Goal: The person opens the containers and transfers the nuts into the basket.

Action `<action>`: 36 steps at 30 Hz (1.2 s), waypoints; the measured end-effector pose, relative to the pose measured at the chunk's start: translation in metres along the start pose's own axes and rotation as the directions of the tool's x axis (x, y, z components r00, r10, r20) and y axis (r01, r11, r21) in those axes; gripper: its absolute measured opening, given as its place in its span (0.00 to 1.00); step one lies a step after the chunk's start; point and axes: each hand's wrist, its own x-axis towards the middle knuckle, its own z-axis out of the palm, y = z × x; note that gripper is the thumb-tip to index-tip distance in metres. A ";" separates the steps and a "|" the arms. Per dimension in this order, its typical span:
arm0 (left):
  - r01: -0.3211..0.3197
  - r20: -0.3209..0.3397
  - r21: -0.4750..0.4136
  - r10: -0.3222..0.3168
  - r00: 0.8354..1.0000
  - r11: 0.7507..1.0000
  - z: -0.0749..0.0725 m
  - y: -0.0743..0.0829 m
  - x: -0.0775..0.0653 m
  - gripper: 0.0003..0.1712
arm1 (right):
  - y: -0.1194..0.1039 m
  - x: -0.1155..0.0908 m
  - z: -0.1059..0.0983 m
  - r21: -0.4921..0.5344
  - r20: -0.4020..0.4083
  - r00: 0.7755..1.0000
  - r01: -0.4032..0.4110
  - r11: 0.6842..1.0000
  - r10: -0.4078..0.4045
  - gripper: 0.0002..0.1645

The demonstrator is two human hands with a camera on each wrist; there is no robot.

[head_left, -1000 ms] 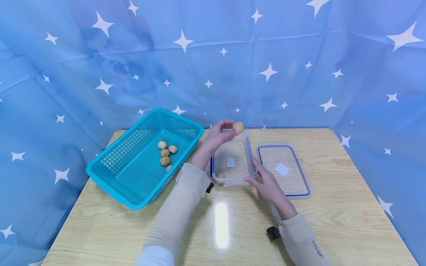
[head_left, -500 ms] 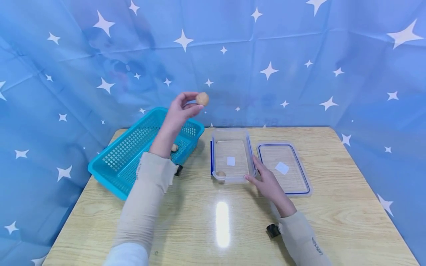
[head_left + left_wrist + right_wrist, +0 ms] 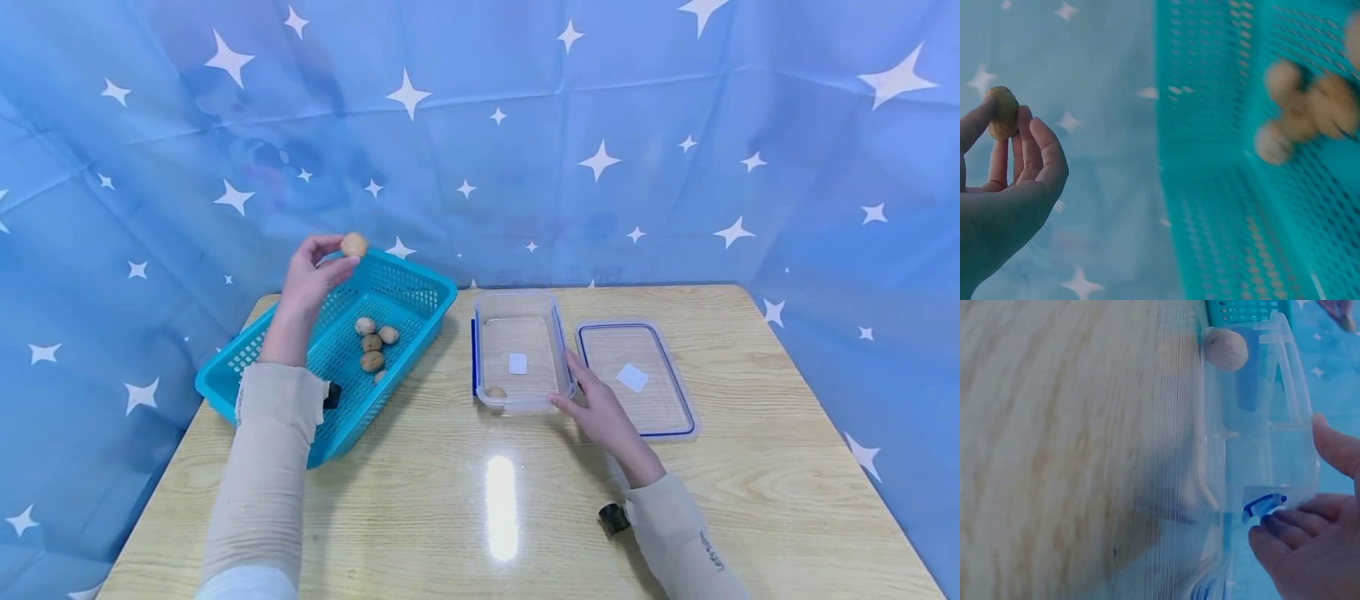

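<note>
My left hand [image 3: 309, 271] pinches a walnut [image 3: 354, 245] between thumb and fingertips, raised over the far left part of the turquoise basket [image 3: 444, 310]. Several more walnuts [image 3: 372, 361] lie together on the basket floor, blurred in the left wrist view. At the table's middle stands a clear plastic container [image 3: 525, 337], uncovered, with one walnut [image 3: 1227, 350] in its near left corner. My right hand [image 3: 603, 412] holds the container's near right corner, thumb at the rim and fingers against the side by a blue-edged clip [image 3: 1263, 505].
The container's clear lid [image 3: 670, 379] with a blue seal lies flat on the table just right of it. A white square label [image 3: 517, 363] shows on the container. Behind the wooden table [image 3: 420, 517] hangs a blue star-printed curtain [image 3: 510, 167].
My left hand has travelled left, from above the container to above the basket, rising midway and keeping hold of the walnut. My right hand and the container stay in place.
</note>
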 end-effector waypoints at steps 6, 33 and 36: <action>0.116 -0.040 0.142 -0.112 0.993 0.983 -0.021 -0.032 0.000 0.30 | 0.000 0.002 0.002 0.009 0.006 1.000 0.006 1.000 -0.006 0.48; 0.133 0.126 0.703 -0.306 0.944 0.699 -0.034 -0.110 0.003 0.25 | -0.001 0.001 0.001 0.023 0.014 1.000 -0.013 1.000 0.012 0.50; 0.121 0.150 0.700 -0.310 0.939 0.703 -0.035 -0.113 0.004 0.25 | 0.000 0.001 0.002 0.022 0.013 1.000 -0.017 1.000 0.016 0.49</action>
